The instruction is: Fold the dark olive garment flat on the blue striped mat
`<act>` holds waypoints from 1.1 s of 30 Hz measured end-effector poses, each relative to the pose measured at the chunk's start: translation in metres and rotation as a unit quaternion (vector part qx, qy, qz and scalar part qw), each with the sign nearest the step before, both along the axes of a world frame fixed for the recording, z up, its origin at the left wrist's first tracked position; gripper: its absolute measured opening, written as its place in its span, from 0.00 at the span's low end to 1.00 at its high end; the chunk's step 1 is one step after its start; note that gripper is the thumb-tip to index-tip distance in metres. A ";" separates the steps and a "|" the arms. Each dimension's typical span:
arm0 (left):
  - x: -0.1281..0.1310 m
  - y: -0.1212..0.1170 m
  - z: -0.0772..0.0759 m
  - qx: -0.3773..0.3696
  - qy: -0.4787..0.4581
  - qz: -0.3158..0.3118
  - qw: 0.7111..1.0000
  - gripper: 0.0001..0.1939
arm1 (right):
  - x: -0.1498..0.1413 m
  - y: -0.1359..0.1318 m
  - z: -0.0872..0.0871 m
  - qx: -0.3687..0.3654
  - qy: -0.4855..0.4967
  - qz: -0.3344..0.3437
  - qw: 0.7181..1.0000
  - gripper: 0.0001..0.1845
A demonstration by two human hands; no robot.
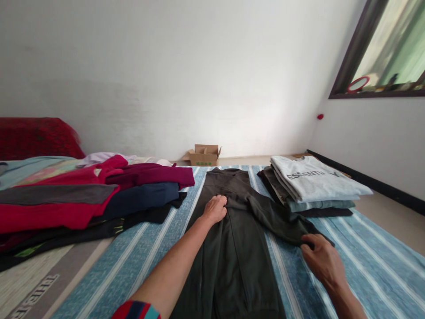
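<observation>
A dark long-sleeved jacket [235,248] lies spread on the blue striped bedsheet [146,252], its collar toward the wall. My left hand [215,209] is closed on the jacket's chest, its fingers curled into the fabric. One sleeve stretches out to the right, and my right hand [320,257] pinches it near the cuff. No second sleeve can be made out on the left side.
Unfolded clothes [146,195] lie heaped on the left. At the right stands a folded stack topped by a light grey printed shirt [315,177]. Beyond the bed, an open cardboard box [203,156] sits by the wall.
</observation>
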State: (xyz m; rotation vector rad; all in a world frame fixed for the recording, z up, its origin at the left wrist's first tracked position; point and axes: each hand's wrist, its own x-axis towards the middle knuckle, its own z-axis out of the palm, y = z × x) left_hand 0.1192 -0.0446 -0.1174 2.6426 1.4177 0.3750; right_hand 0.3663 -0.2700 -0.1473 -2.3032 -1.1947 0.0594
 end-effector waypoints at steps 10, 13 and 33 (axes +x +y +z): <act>0.007 0.011 0.007 -0.023 0.009 0.014 1.000 0.11 | 0.028 -0.007 -0.003 -0.110 0.040 -0.164 0.979 0.36; 0.011 0.010 0.006 -0.021 0.010 0.030 0.999 0.17 | 0.027 -0.006 -0.009 -0.116 -0.004 -0.168 0.979 0.35; 0.010 0.002 0.003 -0.008 0.055 0.021 0.998 0.19 | 0.044 -0.005 -0.020 0.026 0.083 -0.207 0.975 0.24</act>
